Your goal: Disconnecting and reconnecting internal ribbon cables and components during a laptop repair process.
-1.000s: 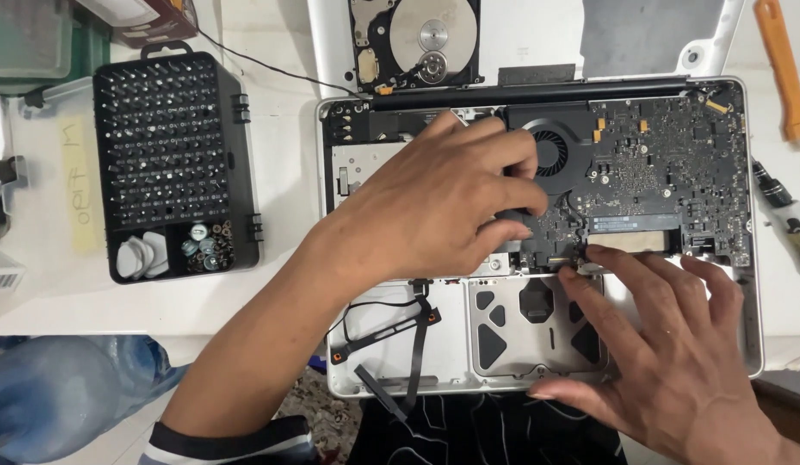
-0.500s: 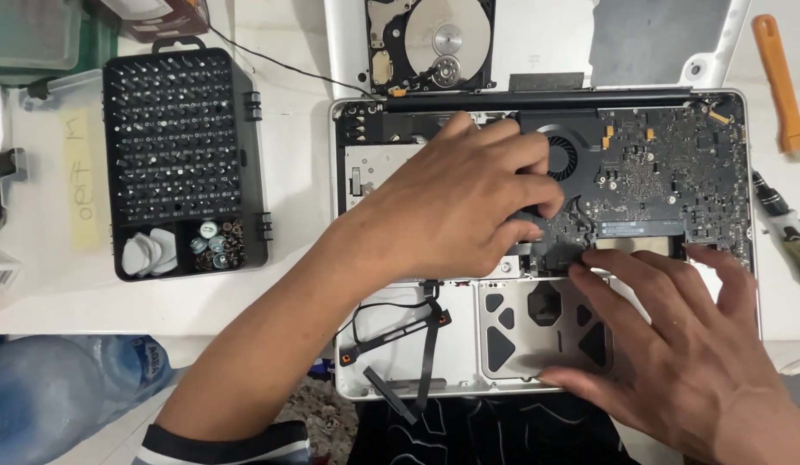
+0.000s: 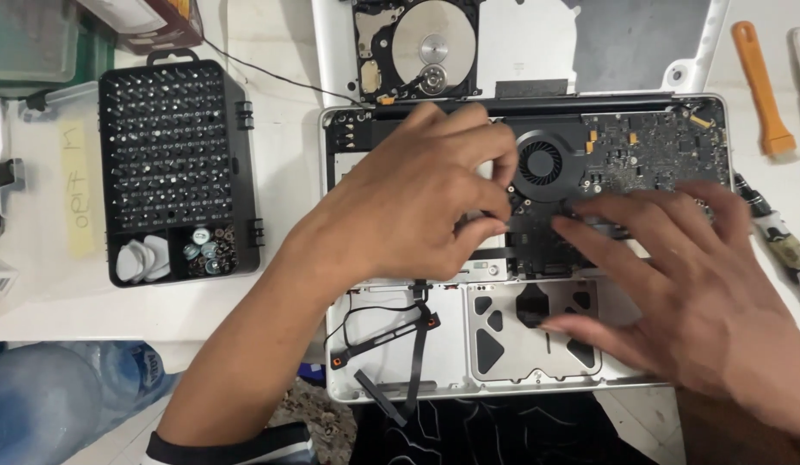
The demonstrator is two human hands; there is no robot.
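Note:
An opened silver laptop chassis (image 3: 348,392) lies bottom-up on the white table, showing a dark logic board (image 3: 649,142) with a round black fan (image 3: 539,162). My left hand (image 3: 417,207) rests over the left of the board, fingertips pinched together beside the fan; what they pinch is hidden. My right hand (image 3: 701,301) lies flat with spread fingers over the board's lower edge and the grey trackpad underside (image 3: 503,344). Loose black cables (image 3: 408,331) lie in the empty bay at the lower left.
A black screwdriver bit case (image 3: 172,164) stands open to the left. An uncovered hard drive (image 3: 421,47) sits on the removed lid behind the laptop. An orange pry tool (image 3: 761,86) and a screwdriver (image 3: 778,237) lie at the right. A plastic bottle (image 3: 64,392) is at the lower left.
My left hand drew its fingers back from the fan into a pinch. My right hand slid up from the trackpad onto the board's lower edge.

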